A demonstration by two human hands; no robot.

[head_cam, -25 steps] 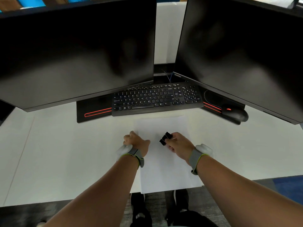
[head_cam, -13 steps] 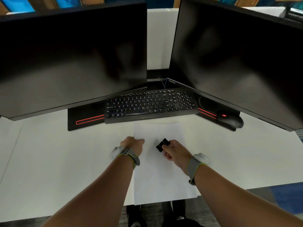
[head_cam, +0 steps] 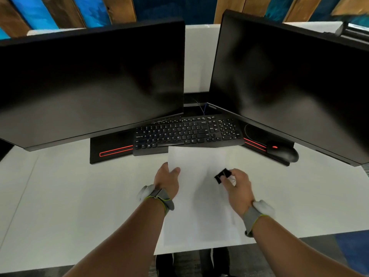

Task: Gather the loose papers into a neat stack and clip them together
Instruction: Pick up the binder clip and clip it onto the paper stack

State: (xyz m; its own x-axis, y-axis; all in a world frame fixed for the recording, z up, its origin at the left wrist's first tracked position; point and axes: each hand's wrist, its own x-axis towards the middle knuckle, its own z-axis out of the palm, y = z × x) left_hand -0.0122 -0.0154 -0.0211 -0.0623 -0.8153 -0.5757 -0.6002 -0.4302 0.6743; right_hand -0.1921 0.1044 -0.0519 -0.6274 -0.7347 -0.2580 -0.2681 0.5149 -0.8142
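Observation:
A stack of white papers (head_cam: 199, 212) lies lengthwise on the white desk (head_cam: 79, 206), its near end reaching the desk's front edge and its far end touching the keyboard. My left hand (head_cam: 166, 180) grips the stack's left edge, thumb on top. My right hand (head_cam: 237, 186) hovers over the right half of the sheets, pinching a black binder clip (head_cam: 222, 175) between thumb and fingers. The clip sits above the paper, apart from any edge.
A black keyboard (head_cam: 187, 134) on a black desk mat with a red line (head_cam: 111, 152) lies just beyond the papers. A black mouse (head_cam: 283, 152) rests at the right. Two dark monitors (head_cam: 89, 82) (head_cam: 289, 80) overhang the desk's back.
The camera has tilted up, so hands and papers sit lower in view. My left hand's thumb now lies on top of the stack's left edge. My right hand still holds the clip.

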